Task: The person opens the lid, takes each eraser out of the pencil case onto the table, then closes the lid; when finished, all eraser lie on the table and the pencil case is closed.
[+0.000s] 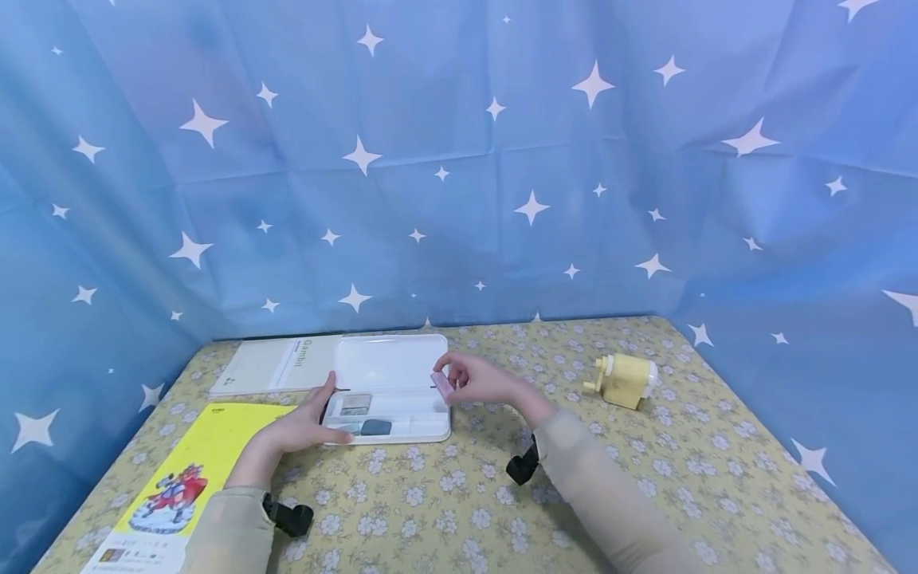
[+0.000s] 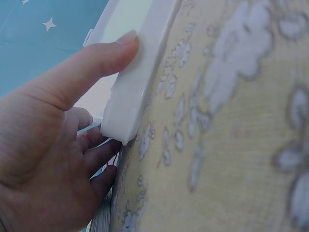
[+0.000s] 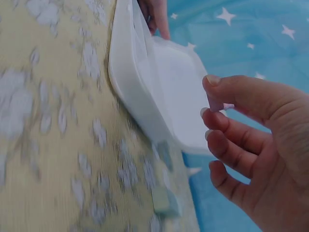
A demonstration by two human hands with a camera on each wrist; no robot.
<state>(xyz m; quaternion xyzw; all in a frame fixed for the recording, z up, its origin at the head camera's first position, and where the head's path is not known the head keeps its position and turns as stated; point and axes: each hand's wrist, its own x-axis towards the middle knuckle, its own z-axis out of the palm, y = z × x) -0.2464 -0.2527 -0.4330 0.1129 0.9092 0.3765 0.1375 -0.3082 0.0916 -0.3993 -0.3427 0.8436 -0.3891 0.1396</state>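
Head view looks forward and down from above; 2 close wrist views face and share the white case [image 1: 390,360].

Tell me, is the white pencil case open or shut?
Open. The white pencil case has its lid folded back, so a dark gray item inside shows.

Open white rectangular plastic case [image 1: 391,361]: its walls are looking smooth, faintly glossy.
Small pink block [image 1: 441,384]: its face is looking matt.
Yellow flower-printed cloth [image 1: 402,510]: it is showing a matt, woven grain.
Blue star-printed sheet [image 1: 445,239]: it is showing creases, a soft sheen.
Pale-yellow boxy plastic sharpener [image 1: 625,381]: its sides are looking smooth.
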